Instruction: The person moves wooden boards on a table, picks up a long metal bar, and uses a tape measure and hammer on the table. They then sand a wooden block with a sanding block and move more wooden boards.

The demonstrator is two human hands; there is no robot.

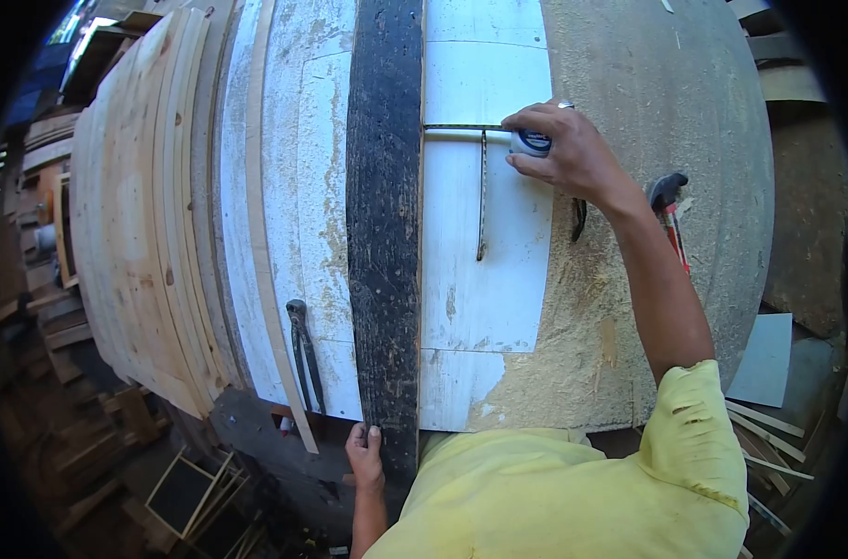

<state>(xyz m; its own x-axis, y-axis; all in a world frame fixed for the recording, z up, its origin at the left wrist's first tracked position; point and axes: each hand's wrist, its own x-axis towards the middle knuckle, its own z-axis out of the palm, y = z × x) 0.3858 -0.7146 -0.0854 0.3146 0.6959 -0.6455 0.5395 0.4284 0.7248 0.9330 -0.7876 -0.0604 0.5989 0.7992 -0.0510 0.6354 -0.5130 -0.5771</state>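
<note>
Our right fingers (533, 119) clamp the tape measure (535, 142), likely light, best held by its case (520, 143); our left fingers (374, 436) grip the black board (385, 205) ahead

Pale-flecked black board (385, 233), white panel (498, 298), black-and-white tape (533, 142), yellow shirt (573, 494), tan brown-knotted planks (130, 214), dark pincers (302, 349), black-and-red tool (667, 192)

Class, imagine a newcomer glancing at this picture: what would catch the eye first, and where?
Probably the black board, a dark band running down the middle of the view. Next might come the right hand to the right of it, holding a tape measure, and then the bright yellow shirt at the bottom.
</note>
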